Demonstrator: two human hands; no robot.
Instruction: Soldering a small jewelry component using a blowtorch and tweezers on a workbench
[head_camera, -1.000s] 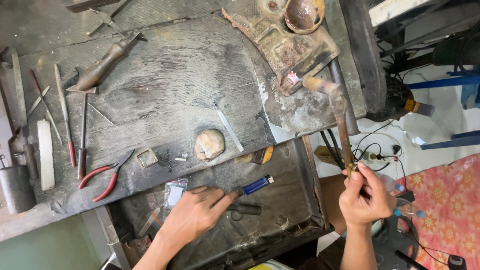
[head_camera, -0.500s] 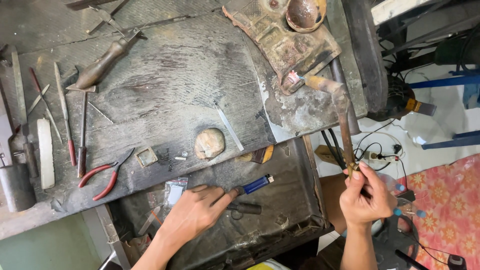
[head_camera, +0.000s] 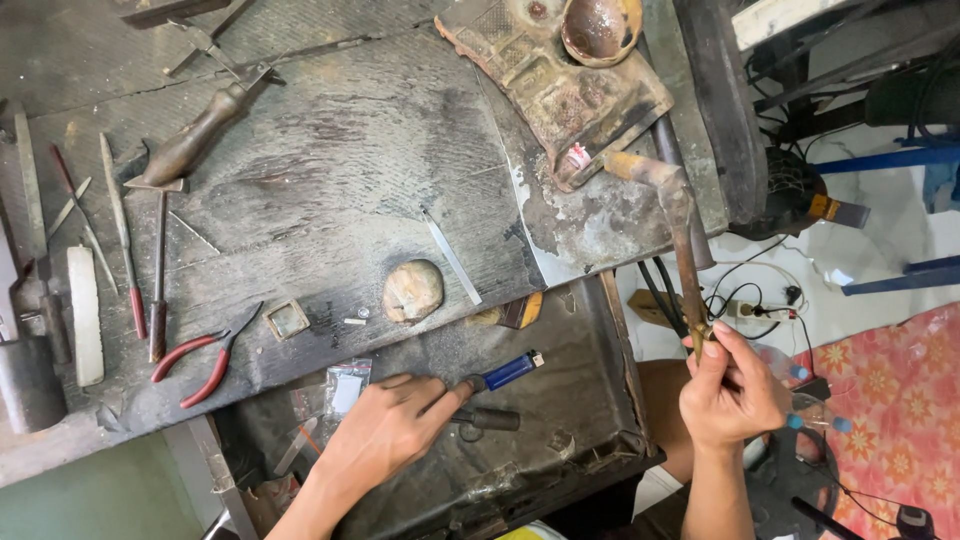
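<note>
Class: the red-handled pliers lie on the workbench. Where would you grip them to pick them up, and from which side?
Grip the pliers across both red handles near their middle, coming from above. They lie flat on the workbench, handles spread and free, dark jaws pointing toward the small square frame, so the handles give the fingers most room.

Left hand (head_camera: 385, 435): fingertips cover the near end of the blue-handled tool (head_camera: 505, 373); grip not discernible. Right hand (head_camera: 730, 395): fingers hide the lower end of the rusty torch pipe (head_camera: 685, 250). Both forearms are cut off by the near edge. Dark cylinder (head_camera: 28, 385), far left, is cropped. Small plastic packet (head_camera: 345, 390): contents too small to tell.
</note>
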